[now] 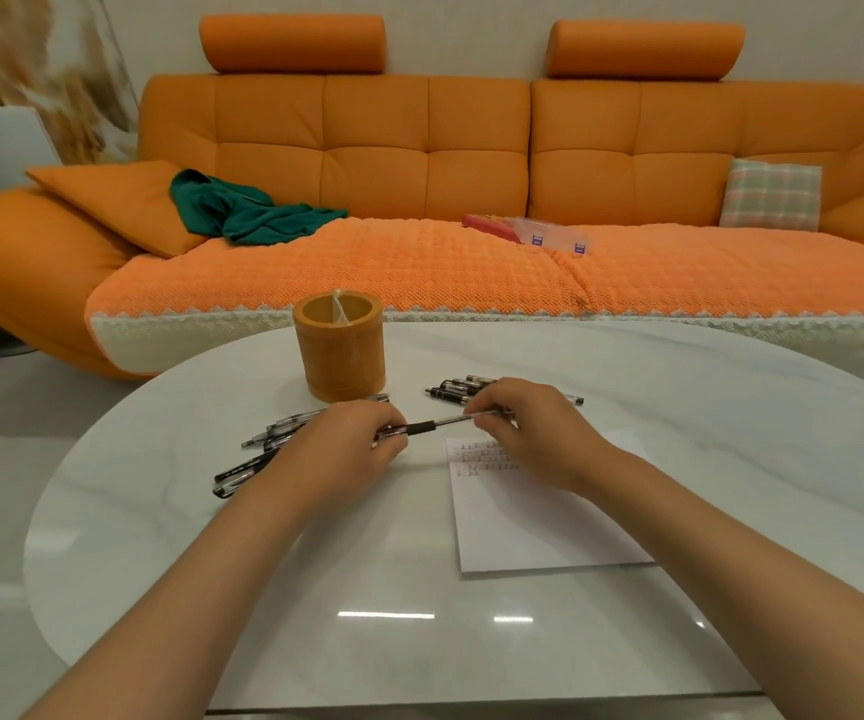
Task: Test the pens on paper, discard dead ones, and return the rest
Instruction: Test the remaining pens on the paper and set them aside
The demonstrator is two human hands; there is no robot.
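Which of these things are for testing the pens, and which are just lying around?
For the job: pen held by left hand and right hand, left pen pile, right pen pile, paper, orange pot.
Just lying about: green cloth, checked cushion, clear boxes on the sofa.

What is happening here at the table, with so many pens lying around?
A person holds one pen between both hands above the white table: the left hand grips one end and the right hand pinches the other. A paper with small test marks lies below the right hand. A pile of pens lies to the left, a second pile behind the right hand. No pens stick out of the orange pen holder.
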